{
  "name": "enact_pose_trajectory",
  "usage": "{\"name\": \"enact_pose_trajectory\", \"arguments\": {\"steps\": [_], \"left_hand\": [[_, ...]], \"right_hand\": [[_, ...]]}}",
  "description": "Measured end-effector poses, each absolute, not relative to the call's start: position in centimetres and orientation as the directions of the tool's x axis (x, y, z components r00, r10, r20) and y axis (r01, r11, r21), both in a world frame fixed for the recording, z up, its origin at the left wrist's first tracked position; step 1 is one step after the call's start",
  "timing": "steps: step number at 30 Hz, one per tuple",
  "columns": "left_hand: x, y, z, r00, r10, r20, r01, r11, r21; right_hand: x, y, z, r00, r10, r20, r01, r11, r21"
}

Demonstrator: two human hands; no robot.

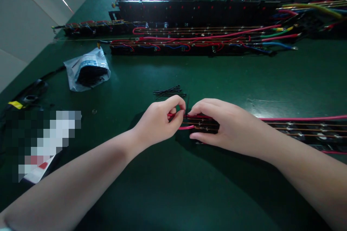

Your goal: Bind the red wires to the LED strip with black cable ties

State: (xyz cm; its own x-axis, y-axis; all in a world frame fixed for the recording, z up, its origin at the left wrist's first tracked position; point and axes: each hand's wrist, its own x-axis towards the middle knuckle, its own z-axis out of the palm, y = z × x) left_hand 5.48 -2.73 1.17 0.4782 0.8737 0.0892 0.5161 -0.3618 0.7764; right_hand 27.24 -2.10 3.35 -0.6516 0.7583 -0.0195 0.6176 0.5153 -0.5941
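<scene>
A black strip [306,129] with copper-coloured wires along it lies across the table at right, and a red wire [303,118] runs down its far side. Over its left end lies my right hand [226,121], thumb on the near edge and fingers on the far edge, gripping it. A thin black cable tie [188,104] stands up between my two hands. My left hand [165,119] is closed in a pinch at this tie, its fingertips partly hiding the contact. The red wire passes behind the left fingers, and a pink wire end [187,127] shows below them.
Several loose black cable ties [170,91] lie just beyond my hands. An open plastic bag [88,70] of black ties sits at left, near a dark cable [35,88] and a blurred-out white item [51,140]. More wired black strips [176,48] line the back.
</scene>
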Motion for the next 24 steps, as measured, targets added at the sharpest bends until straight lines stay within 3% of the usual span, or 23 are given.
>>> {"name": "enact_pose_trajectory", "arguments": {"steps": [8, 14, 24], "left_hand": [[5.59, -2.15, 1.10, 0.522, 0.851, 0.056, 0.534, -0.377, 0.757], [5.67, -1.84, 1.39, 0.459, 0.887, -0.055, 0.446, -0.176, 0.877], [5.90, -1.93, 0.89, 0.390, 0.921, 0.011, 0.251, -0.118, 0.961]], "right_hand": [[27.31, -2.14, 3.17, -0.649, 0.760, -0.010, 0.617, 0.520, -0.591], [27.45, -2.17, 2.89, -0.655, 0.756, 0.021, 0.607, 0.542, -0.582], [27.27, -2.30, 3.35, -0.646, 0.763, 0.003, 0.608, 0.517, -0.602]]}}
